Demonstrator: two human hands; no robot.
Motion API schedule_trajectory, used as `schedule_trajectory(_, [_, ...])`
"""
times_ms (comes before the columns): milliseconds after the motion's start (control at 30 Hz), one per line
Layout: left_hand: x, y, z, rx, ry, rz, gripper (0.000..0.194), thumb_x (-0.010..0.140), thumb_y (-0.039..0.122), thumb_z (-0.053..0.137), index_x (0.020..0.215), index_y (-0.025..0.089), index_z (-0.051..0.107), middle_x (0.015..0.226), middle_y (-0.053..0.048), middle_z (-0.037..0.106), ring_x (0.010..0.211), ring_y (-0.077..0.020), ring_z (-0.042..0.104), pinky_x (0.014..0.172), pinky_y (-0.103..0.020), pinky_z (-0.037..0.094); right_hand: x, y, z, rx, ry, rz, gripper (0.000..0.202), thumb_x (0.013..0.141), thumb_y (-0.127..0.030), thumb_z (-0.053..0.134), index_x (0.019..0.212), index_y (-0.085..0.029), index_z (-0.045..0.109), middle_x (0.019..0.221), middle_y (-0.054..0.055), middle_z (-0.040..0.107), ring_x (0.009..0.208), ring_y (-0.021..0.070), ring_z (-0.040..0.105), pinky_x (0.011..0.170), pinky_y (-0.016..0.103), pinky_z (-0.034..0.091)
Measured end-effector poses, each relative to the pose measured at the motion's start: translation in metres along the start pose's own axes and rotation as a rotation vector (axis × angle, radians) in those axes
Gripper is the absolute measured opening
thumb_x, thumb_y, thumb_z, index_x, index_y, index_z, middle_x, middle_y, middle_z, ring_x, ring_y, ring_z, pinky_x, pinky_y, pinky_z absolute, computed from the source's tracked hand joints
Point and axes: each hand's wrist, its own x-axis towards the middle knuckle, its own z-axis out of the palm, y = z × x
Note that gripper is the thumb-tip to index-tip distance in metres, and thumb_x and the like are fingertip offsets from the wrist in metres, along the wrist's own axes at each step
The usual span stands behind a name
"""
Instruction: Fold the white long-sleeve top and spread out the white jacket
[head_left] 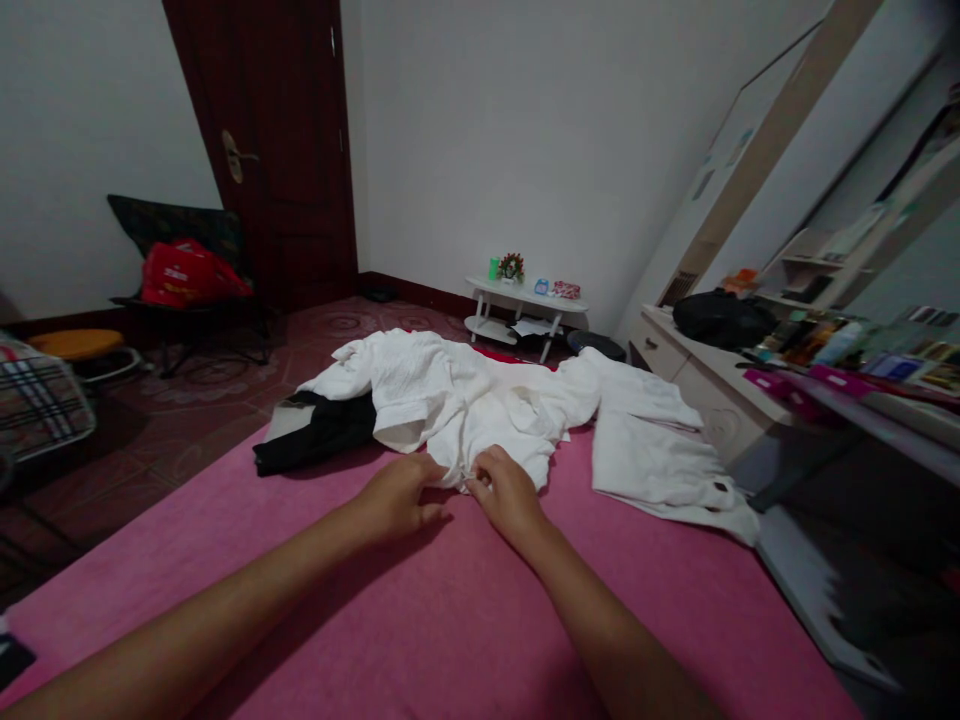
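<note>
A crumpled white garment (480, 400) lies spread across the far part of the pink bed cover (465, 620), with a wide opening like a sleeve on its left side. My right hand (508, 495) pinches the gathered near edge of this garment between thumb and fingers. Beside it, my left hand (405, 497) touches the same edge with its fingertips, its thumb held apart below. A small bunched bit of cloth shows between both hands; its details are too small to make out.
Folded white clothing (652, 450) lies to the right, and a black garment (322, 435) to the left. A dresser (697, 375) with a black bag (724, 318) stands at right. Beyond the bed are a small white table (525, 290) and a chair holding a red bag (187, 275).
</note>
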Motion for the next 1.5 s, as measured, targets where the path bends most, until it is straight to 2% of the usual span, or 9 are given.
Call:
schedule_trajectory(200, [0.003, -0.008, -0.002, 0.101, 0.192, -0.132, 0.019, 0.086, 0.028, 0.049, 0.08, 0.015, 0.062, 0.087, -0.01, 0.064, 0.084, -0.0241, 0.059, 0.075, -0.033, 0.041, 0.0, 0.01, -0.04, 0.687, 0.184, 0.318, 0.023, 0.079, -0.036, 0.058, 0.094, -0.019, 0.059, 0.068, -0.002, 0.061, 0.054, 0.0142, 0.059, 0.051, 0.025, 0.046])
schedule_trajectory(433, [0.005, 0.001, -0.044, -1.004, 0.395, -0.353, 0.035, 0.078, 0.046, 0.062, 0.087, 0.013, 0.058, 0.072, -0.003, 0.061, 0.059, -0.0133, 0.054, 0.055, -0.024, 0.043, -0.032, 0.015, -0.126, 0.889, 0.776, 0.351, 0.021, 0.07, -0.032, 0.069, 0.073, -0.019, 0.052, 0.057, -0.007, 0.055, 0.041, 0.0078, 0.053, 0.042, 0.017, 0.039])
schedule_trajectory(567, [-0.007, -0.007, -0.066, -1.195, 0.378, -0.454, 0.026, 0.072, 0.033, 0.07, 0.078, 0.016, 0.052, 0.054, 0.006, 0.047, 0.044, -0.0058, 0.04, 0.046, -0.018, 0.037, -0.063, 0.02, -0.159, 0.767, 0.948, 0.286, 0.021, 0.067, -0.029, 0.07, 0.069, -0.02, 0.051, 0.055, -0.008, 0.051, 0.038, 0.007, 0.046, 0.038, 0.018, 0.034])
schedule_trajectory(633, [-0.016, -0.02, -0.069, -1.098, 0.3, -0.483, 0.028, 0.071, 0.035, 0.07, 0.082, 0.017, 0.051, 0.052, 0.008, 0.042, 0.041, -0.0047, 0.035, 0.044, -0.017, 0.033, -0.08, 0.03, -0.167, 0.648, 0.846, 0.347, 0.02, 0.069, -0.03, 0.069, 0.068, -0.021, 0.05, 0.051, -0.009, 0.047, 0.036, 0.0067, 0.04, 0.037, 0.019, 0.028])
schedule_trajectory(800, [-0.044, -0.051, -0.059, -0.311, 0.118, -0.489, 0.04, 0.068, 0.038, 0.069, 0.1, 0.017, 0.056, 0.066, 0.002, 0.058, 0.055, -0.0143, 0.054, 0.05, -0.023, 0.038, -0.113, 0.062, -0.164, 0.176, -0.046, 0.492, 0.018, 0.068, -0.031, 0.063, 0.056, -0.02, 0.055, 0.05, -0.003, 0.053, 0.047, 0.0129, 0.048, 0.046, 0.023, 0.034])
schedule_trajectory(867, [-0.052, -0.054, -0.055, -0.031, 0.08, -0.403, 0.045, 0.069, 0.032, 0.066, 0.11, 0.018, 0.056, 0.082, -0.003, 0.064, 0.074, -0.021, 0.062, 0.062, -0.027, 0.045, -0.118, 0.065, -0.159, 0.016, -0.214, 0.472, 0.016, 0.071, -0.032, 0.058, 0.061, -0.02, 0.06, 0.06, 0.0, 0.062, 0.057, 0.0166, 0.056, 0.053, 0.026, 0.039])
schedule_trajectory(1033, [-0.061, -0.035, -0.048, 0.312, 0.193, 0.004, 0.056, 0.078, 0.026, 0.06, 0.132, 0.025, 0.046, 0.131, -0.01, 0.05, 0.117, -0.0273, 0.049, 0.097, -0.039, 0.04, -0.119, 0.05, -0.148, -0.284, -0.272, 0.451, 0.028, 0.075, -0.042, 0.06, 0.094, -0.023, 0.065, 0.088, 0.003, 0.069, 0.076, 0.0204, 0.063, 0.065, 0.028, 0.044])
schedule_trajectory(1133, [-0.065, -0.023, -0.039, 0.268, 0.002, 0.219, 0.058, 0.075, 0.037, 0.069, 0.129, 0.027, 0.05, 0.128, -0.008, 0.052, 0.115, -0.0272, 0.05, 0.096, -0.038, 0.041, -0.121, 0.051, -0.138, -0.407, -0.292, 0.489, 0.05, 0.073, -0.039, 0.063, 0.12, -0.023, 0.058, 0.117, 0.007, 0.065, 0.099, 0.0255, 0.063, 0.08, 0.032, 0.046])
schedule_trajectory(1500, [-0.054, -0.007, -0.019, 0.284, -0.217, 0.251, 0.02, 0.087, 0.031, 0.057, 0.105, 0.025, 0.065, 0.091, -0.004, 0.061, 0.085, -0.02, 0.057, 0.077, -0.031, 0.039, -0.125, 0.025, -0.11, -0.537, -0.265, 0.242, 0.033, 0.082, -0.021, 0.051, 0.113, -0.021, 0.059, 0.116, 0.009, 0.058, 0.107, 0.0245, 0.055, 0.086, 0.036, 0.044])
